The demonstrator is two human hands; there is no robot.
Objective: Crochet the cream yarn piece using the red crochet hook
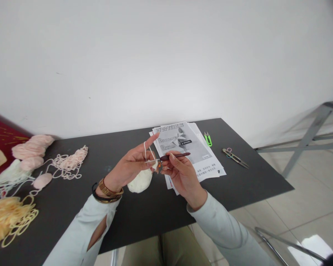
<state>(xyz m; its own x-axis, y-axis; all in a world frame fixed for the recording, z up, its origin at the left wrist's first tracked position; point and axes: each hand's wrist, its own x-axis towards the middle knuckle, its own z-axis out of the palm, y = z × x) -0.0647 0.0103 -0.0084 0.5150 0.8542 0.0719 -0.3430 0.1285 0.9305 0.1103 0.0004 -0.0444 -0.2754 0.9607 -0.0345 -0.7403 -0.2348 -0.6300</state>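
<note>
My right hand (180,170) grips a crochet hook (177,156) by its dark red handle, the thin shaft pointing left. White yarn (145,149) runs over the raised index finger of my left hand (137,159). The other left fingers pinch a small piece of white crochet work (155,165) at the hook's tip. A small orange thing (159,164) shows between the two hands; its kind is unclear. Below my left hand a white ball of yarn (140,181) rests on the black table (138,210), partly covered by the fingers.
Printed sheets (208,166) lie behind my right hand. Green thread snips (208,139) and metal snips (235,158) lie to the right. Pink yarn (69,162), pale yarn (9,177) and yellow yarn (9,220) are heaped at the left. A white wall (155,66) stands behind.
</note>
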